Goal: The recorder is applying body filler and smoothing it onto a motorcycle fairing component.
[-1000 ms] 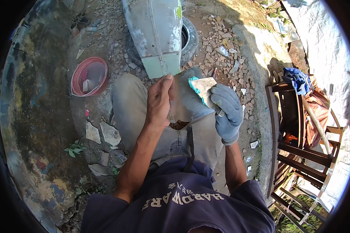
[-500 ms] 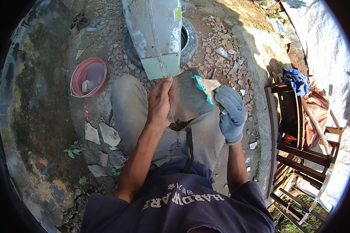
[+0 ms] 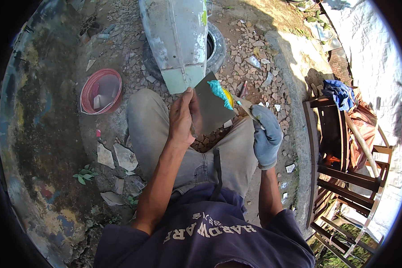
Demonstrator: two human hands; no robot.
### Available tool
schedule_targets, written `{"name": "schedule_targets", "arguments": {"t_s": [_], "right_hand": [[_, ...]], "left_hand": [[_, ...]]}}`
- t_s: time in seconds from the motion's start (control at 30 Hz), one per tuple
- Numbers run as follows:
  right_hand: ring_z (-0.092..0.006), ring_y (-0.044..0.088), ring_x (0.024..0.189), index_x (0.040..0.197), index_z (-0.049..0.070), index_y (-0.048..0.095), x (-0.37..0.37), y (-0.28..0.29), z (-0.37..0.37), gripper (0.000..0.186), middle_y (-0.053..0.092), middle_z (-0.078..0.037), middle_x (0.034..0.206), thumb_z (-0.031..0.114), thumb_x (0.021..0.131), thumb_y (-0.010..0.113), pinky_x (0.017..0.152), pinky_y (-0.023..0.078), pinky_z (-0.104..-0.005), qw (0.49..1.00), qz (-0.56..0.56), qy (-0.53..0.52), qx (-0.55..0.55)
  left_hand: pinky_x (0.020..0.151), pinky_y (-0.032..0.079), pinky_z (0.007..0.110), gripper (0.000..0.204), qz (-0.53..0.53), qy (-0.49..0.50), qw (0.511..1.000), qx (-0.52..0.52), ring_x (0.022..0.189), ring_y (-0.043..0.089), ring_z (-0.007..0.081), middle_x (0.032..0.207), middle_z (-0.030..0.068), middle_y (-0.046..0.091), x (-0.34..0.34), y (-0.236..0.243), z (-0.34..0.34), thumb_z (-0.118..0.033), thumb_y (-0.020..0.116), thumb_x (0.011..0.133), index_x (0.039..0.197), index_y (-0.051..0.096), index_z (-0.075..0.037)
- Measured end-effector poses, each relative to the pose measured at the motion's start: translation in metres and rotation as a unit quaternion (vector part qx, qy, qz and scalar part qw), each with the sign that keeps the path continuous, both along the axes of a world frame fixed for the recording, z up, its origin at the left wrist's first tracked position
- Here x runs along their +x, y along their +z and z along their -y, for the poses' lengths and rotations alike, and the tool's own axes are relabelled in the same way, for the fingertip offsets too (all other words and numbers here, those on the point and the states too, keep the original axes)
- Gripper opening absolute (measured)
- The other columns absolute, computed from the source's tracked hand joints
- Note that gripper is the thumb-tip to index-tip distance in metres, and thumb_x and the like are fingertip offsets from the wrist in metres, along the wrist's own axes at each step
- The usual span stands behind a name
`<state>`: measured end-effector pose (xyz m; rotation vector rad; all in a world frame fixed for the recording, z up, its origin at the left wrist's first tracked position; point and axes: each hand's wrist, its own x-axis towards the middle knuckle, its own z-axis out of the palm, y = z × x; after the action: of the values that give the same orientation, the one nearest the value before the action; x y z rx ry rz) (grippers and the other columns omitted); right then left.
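Note:
My bare left hand (image 3: 181,117) grips a thin dark flat plate (image 3: 210,109) by its left side, tilted above my lap. A lump of turquoise putty (image 3: 217,91) sits along the plate's upper right edge. My right hand (image 3: 267,134), in a grey-blue glove, is closed on a putty knife (image 3: 246,109), whose blade points toward the plate and carries a small turquoise dab at its tip. Blade and plate look slightly apart. Behind the putty shows part of a yellow round thing (image 3: 229,96), its kind hidden.
Ahead, a worn grey-white panel (image 3: 163,35) with a pale green end rests over a tyre (image 3: 216,47). A red bucket (image 3: 87,91) holding cloudy water stands at left. Broken tile pieces (image 3: 254,42) litter the ground. A brown wooden frame (image 3: 344,174) stands at right.
The putty knife has drawn away from the plate to the right and down. The putty lump now looks thicker on the edge, and the yellow thing has come into sight.

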<state>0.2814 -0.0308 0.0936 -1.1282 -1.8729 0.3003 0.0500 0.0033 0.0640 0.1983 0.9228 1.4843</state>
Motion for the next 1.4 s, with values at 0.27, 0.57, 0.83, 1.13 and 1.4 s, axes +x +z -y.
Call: {"name": "schedule_targets", "arguments": {"t_s": [0.27, 0.57, 0.83, 1.13, 1.4], "right_hand": [[-0.0162, 0.065, 0.116, 0.138, 0.000, 0.058, 0.003, -0.002, -0.023, 0.038, 0.069, -0.009, 0.124, 0.008, 0.101, 0.061, 0.101, 0.052, -0.0321, 0.768, -0.527, 0.117, -0.345], [-0.0195, 0.076, 0.097, 0.132, -0.001, 0.062, -0.051, 0.009, -0.030, 0.036, 0.074, -0.010, 0.116, 0.009, 0.097, 0.067, 0.085, 0.063, -0.0339, 0.484, -0.611, 0.138, -0.610], [-0.0229, 0.074, 0.104, 0.132, -0.006, 0.061, -0.016, -0.006, -0.010, 0.036, 0.073, -0.013, 0.121, 0.005, 0.097, 0.065, 0.092, 0.061, -0.0366, 0.487, -0.600, 0.106, -0.626], [-0.0099, 0.066, 0.105, 0.132, -0.001, 0.062, -0.067, 0.002, -0.014, 0.031, 0.072, -0.006, 0.121, 0.011, 0.104, 0.063, 0.095, 0.051, -0.0267, 0.786, -0.551, 0.025, -0.279], [-0.0088, 0.066, 0.100, 0.125, -0.001, 0.064, -0.073, 0.015, -0.003, 0.024, 0.073, -0.004, 0.113, 0.008, 0.103, 0.063, 0.093, 0.052, -0.0260, 0.782, -0.534, 0.033, -0.319]], "left_hand": [[0.070, 0.058, 0.028, 0.029, 0.157, -0.150, 0.973, 0.073, 0.084, 0.070, 0.0132, 0.108, 0.0050, 0.072, -0.014, -0.012, 0.001, -0.030, 0.056, 0.109, 0.114, 0.068, -0.004], [0.093, 0.058, 0.034, 0.036, 0.116, -0.211, 0.964, 0.110, 0.106, 0.070, 0.0186, 0.120, 0.0107, 0.071, -0.005, -0.050, 0.001, -0.029, 0.052, 0.109, 0.129, 0.061, 0.000], [0.059, 0.047, 0.024, 0.020, 0.109, -0.170, 0.978, 0.045, 0.065, 0.055, 0.0068, 0.076, -0.0036, 0.058, -0.020, -0.037, -0.007, -0.025, 0.055, 0.108, 0.103, 0.063, -0.008], [0.045, 0.038, 0.025, 0.022, 0.214, -0.148, 0.964, 0.062, 0.054, 0.048, 0.0088, 0.074, -0.0011, 0.055, -0.009, -0.034, 0.011, -0.027, 0.053, 0.110, 0.105, 0.062, -0.008], [0.083, 0.057, 0.030, 0.029, 0.053, -0.076, 0.995, 0.044, 0.094, 0.069, 0.0143, 0.107, 0.0035, 0.070, -0.015, -0.041, 0.005, -0.031, 0.056, 0.109, 0.119, 0.064, -0.005]]}}
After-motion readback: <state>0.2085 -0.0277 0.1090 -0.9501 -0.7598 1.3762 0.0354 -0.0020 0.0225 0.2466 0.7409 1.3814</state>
